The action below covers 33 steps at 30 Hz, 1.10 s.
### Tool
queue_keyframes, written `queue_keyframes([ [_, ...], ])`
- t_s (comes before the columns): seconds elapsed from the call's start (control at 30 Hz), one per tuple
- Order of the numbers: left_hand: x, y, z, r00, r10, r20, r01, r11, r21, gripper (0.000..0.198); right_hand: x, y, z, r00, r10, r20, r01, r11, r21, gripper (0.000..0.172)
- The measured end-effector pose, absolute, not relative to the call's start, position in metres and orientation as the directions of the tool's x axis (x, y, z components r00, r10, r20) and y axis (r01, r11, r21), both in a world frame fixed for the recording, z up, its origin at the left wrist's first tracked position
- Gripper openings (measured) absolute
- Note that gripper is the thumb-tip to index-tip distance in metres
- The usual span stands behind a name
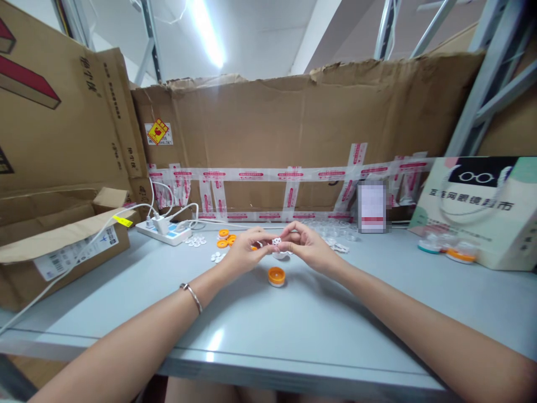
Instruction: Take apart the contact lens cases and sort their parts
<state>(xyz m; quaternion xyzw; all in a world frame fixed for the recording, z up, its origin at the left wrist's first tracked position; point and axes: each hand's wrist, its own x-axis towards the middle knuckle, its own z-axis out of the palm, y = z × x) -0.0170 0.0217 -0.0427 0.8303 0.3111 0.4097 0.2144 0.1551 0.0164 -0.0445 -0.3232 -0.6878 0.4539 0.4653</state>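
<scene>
Both of my hands meet above the middle of the table, fingertips pinched on a small white perforated plastic piece. My left hand grips it from the left, and my right hand from the right. Just below them on the table stands a round orange and white plastic part. A white cup-like part shows partly beneath the fingers. Behind my left hand lie several orange round parts, some hidden by the hand. Small white discs are scattered to their left.
Clear plastic cups stand behind my right hand, near a pixelated upright panel. At left are a power strip with white cables and an open cardboard box. A paper bag stands at right, with lidded containers before it. Cardboard walls the back.
</scene>
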Motion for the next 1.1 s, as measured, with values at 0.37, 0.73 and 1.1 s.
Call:
queue_keyframes([
  [0.37,-0.0186,0.0201,-0.0418,0.449,0.636,0.628,0.407,-0.771,0.49,0.015,0.1515,0.0146,-0.0407,-0.298,0.924,0.239,0.082,0.274,-0.958,0.029],
  [0.73,-0.0174,0.0211,-0.0437,0.524,0.516,0.678,0.533,-0.819,0.212,0.014,0.1499,0.0133,-0.0445,-0.343,0.929,0.136,0.008,0.148,-0.989,0.034],
  [1.1,-0.0143,0.017,-0.0463,0.514,0.529,0.675,0.66,-0.747,0.083,0.003,0.147,0.0103,-0.0416,-0.322,0.938,0.129,0.059,0.156,-0.986,0.033],
])
